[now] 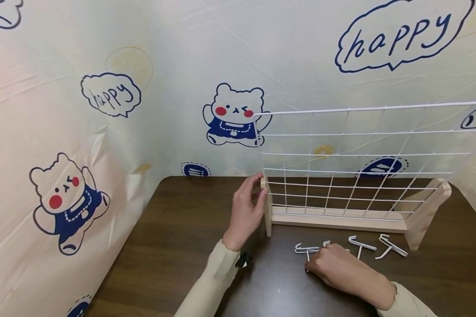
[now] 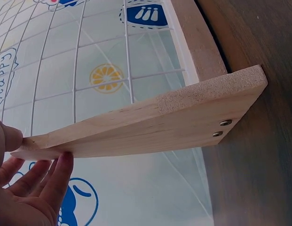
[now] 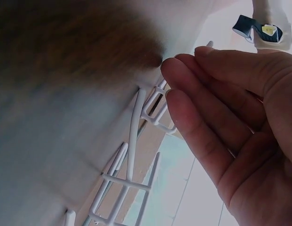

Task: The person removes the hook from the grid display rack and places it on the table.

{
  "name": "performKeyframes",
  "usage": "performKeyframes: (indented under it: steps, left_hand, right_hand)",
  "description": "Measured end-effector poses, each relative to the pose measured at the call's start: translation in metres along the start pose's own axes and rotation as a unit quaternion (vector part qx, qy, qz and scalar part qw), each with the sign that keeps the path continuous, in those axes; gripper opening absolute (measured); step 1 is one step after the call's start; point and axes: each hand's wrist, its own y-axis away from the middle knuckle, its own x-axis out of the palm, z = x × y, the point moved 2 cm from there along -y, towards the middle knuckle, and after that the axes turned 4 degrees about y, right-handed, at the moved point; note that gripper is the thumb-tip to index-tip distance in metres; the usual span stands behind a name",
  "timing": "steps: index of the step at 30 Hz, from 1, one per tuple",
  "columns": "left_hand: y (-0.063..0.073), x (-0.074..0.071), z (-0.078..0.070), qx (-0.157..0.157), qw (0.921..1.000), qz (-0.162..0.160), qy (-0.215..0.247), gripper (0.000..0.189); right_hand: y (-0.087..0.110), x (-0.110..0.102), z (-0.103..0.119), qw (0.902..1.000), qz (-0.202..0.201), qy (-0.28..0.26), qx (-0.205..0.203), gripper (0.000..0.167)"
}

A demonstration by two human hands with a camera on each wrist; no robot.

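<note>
A white wire grid [image 1: 333, 176] stands on a wooden base with a wooden side panel at each end. My left hand [image 1: 246, 211] holds the top of the left side panel [image 2: 136, 127], thumb on one side and fingers on the other in the left wrist view. My right hand [image 1: 345, 268] is low over white metal hooks on the table, fingertips near the left hook [image 1: 307, 250]. Its fingers bend loosely in the right wrist view, beside a hook [image 3: 131, 141], with no grip visible. Another hook [image 1: 326, 243] is partly hidden behind this hand.
Two more hooks, a third hook [image 1: 361, 244] and the rightmost hook [image 1: 390, 246], lie in front of the rack's base rail [image 1: 337, 222]. The right side panel [image 1: 428, 215] stands beyond them. A printed cloth [image 1: 174, 88] hangs behind the brown table [image 1: 174, 220].
</note>
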Motion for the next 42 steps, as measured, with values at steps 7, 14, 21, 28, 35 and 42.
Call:
performKeyframes:
  steps: [7,14,21,28,35,42]
  left_hand:
    - [0.0006,-0.001,-0.0001,-0.001,1.0,0.003,0.003,0.037]
    - [0.0008,-0.0012,0.0001,0.007,1.0,0.001,0.003,0.038]
    - [0.0009,-0.0002,0.0009,0.003,1.0,0.003,0.007,0.038]
    - [0.0003,-0.0007,0.0014,0.001,1.0,0.005,0.004,0.038]
    - [0.0002,-0.0015,0.0014,-0.005,0.9999,0.014,0.001,0.039]
    - [-0.001,-0.0017,0.0014,0.0,0.9999,0.014,-0.001,0.039]
  right_hand:
    - [0.0012,0.002,0.0023,0.9999,-0.01,0.006,-0.003,0.032]
    - [0.0006,0.0019,0.0032,0.9999,0.003,0.016,0.0,0.031]
    - [0.0004,0.0019,0.0035,0.9997,0.011,0.024,0.0,0.028]
    - [0.0,0.0015,0.0038,0.9997,0.013,0.02,0.002,0.029]
    - [0.0016,-0.0011,0.0044,0.9997,-0.025,-0.004,-0.002,0.033]
    - [0.0007,-0.006,0.0021,0.9965,-0.072,-0.041,-0.002,0.03]
